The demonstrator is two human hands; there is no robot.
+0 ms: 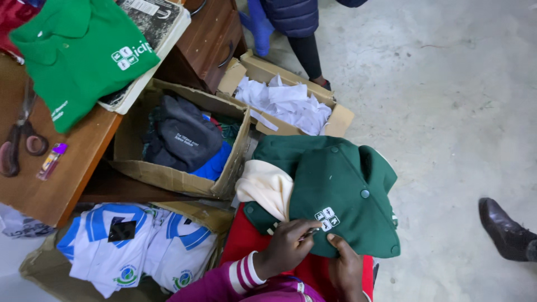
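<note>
Grey concrete floor (447,112) fills the room's right side; a wooden table (67,168) stands at left with scissors (19,137) and a green shirt (78,50) on it. Cardboard boxes (184,179) of clothes sit beside it. A green jacket (335,190) lies on the person's lap over red cloth (246,240), its long axis running from lower right up toward the left, cream lining (265,187) showing at the left edge. The left hand (288,246) pinches something thin, too small to tell, at the white logo (326,217). The right hand (347,268) lies flat, pressing the hem.
</note>
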